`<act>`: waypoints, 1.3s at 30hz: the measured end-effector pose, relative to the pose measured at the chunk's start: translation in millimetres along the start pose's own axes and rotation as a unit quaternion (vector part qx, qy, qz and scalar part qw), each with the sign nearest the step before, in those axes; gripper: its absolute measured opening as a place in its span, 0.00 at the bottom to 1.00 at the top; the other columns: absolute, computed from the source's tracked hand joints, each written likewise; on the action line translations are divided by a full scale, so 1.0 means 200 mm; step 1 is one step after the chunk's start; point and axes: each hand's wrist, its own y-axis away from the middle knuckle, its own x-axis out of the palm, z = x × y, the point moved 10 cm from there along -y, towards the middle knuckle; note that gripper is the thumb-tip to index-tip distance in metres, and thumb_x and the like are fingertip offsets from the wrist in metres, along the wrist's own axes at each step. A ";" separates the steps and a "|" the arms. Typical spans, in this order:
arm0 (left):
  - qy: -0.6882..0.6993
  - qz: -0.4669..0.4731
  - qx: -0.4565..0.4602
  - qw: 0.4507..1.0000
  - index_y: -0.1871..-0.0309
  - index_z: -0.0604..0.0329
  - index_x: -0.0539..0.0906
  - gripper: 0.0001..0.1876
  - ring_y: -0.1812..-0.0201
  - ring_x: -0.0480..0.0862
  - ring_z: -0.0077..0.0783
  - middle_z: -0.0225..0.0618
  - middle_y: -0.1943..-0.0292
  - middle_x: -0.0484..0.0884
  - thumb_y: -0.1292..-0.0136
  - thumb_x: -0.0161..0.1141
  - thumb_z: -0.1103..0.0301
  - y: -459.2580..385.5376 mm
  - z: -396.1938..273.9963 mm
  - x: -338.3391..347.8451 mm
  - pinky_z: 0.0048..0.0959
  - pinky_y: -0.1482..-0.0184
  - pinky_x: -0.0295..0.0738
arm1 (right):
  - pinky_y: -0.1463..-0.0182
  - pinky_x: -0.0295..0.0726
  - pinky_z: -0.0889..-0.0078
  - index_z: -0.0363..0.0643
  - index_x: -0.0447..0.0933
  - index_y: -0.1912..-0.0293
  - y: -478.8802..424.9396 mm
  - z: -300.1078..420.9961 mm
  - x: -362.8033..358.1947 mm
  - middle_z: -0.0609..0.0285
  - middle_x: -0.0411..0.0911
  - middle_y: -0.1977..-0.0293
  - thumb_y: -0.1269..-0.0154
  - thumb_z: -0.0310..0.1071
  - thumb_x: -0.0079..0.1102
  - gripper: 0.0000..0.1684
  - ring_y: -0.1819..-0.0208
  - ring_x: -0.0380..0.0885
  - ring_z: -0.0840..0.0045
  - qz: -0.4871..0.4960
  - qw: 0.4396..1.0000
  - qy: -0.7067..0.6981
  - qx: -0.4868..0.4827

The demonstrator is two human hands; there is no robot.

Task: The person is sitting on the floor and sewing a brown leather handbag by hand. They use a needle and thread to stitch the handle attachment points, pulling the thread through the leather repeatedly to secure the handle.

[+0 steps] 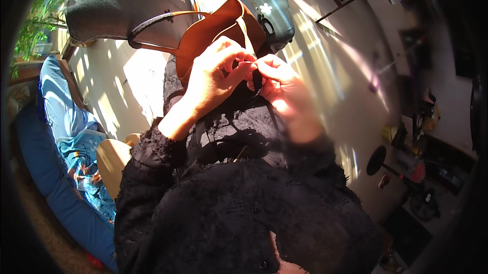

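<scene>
A brown leather-like bag (pixel 217 26) rests on my lap, with its handle (pixel 152 18) looping out to the left. A narrow pale strap or edging (pixel 246 35) runs down from its top rim to my fingers. My left hand (pixel 219 70) pinches a small, thin, light object (pixel 247 62) between thumb and forefinger; it is too small to name surely. Fingertip to fingertip with it, my right hand (pixel 276 77) grips a dark narrow strap (pixel 257 80) that hangs below the fingers. Strong sunlight washes out part of both hands.
Ahead stands a seat with a dark patterned cover (pixel 126 3). A blue cushion (pixel 49 182) with blue cloth (pixel 82 159) lies at left, beside a tan rounded chair part (pixel 112 161). On the right, dark exercise-like equipment (pixel 423 203) stands on the floor.
</scene>
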 end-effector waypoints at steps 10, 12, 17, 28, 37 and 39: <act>-0.007 0.045 -0.020 0.999 0.69 0.56 0.80 0.07 0.78 0.71 0.18 0.27 0.73 0.75 0.53 0.66 0.71 -0.01 0.04 0.04 0.18 0.76 0.68 | 0.59 0.75 0.76 0.37 0.71 0.63 0.01 -0.02 -0.03 0.60 0.76 0.67 0.36 0.30 0.52 0.06 0.67 0.75 0.79 -0.011 1.000 0.025 0.014; -0.027 0.071 -0.025 0.997 0.70 0.56 0.80 0.07 0.78 0.72 0.19 0.27 0.73 0.75 0.53 0.66 0.71 -0.02 0.03 0.04 0.19 0.75 0.69 | 0.59 0.75 0.77 0.38 0.72 0.63 0.01 -0.02 -0.03 0.60 0.76 0.68 0.36 0.30 0.52 0.06 0.67 0.75 0.79 -0.018 1.000 0.022 0.012; -0.096 0.037 0.018 0.995 0.71 0.56 0.80 0.08 0.77 0.75 0.22 0.27 0.74 0.75 0.55 0.66 0.72 -0.02 -0.03 0.05 0.21 0.75 0.71 | 0.59 0.74 0.78 0.38 0.72 0.63 0.03 0.01 -0.03 0.61 0.76 0.68 0.37 0.29 0.52 0.04 0.66 0.75 0.80 -0.054 0.998 0.032 -0.023; -0.099 -0.102 0.018 0.990 0.73 0.61 0.79 0.06 0.80 0.75 0.26 0.33 0.78 0.74 0.55 0.64 0.78 0.05 -0.03 0.04 0.20 0.78 0.71 | 0.59 0.73 0.82 0.36 0.72 0.66 0.08 0.12 -0.02 0.61 0.76 0.72 0.39 0.24 0.51 0.02 0.68 0.75 0.82 -0.145 0.966 0.090 -0.195; -0.193 -0.028 0.099 0.976 0.69 0.57 0.74 0.11 0.72 0.75 0.35 0.33 0.70 0.73 0.57 0.63 0.75 0.03 -0.11 0.10 0.29 0.71 0.70 | 0.59 0.70 0.85 0.37 0.72 0.67 0.07 0.09 -0.01 0.64 0.75 0.70 0.39 0.24 0.52 0.01 0.67 0.72 0.85 -0.128 0.973 0.060 -0.182; -0.200 -0.029 0.109 0.973 0.68 0.57 0.74 0.12 0.72 0.74 0.35 0.33 0.68 0.73 0.58 0.63 0.74 0.03 -0.12 0.10 0.28 0.70 0.70 | 0.60 0.69 0.85 0.38 0.72 0.67 0.07 0.09 -0.02 0.64 0.75 0.70 0.39 0.24 0.52 0.01 0.67 0.72 0.86 -0.134 0.973 0.059 -0.180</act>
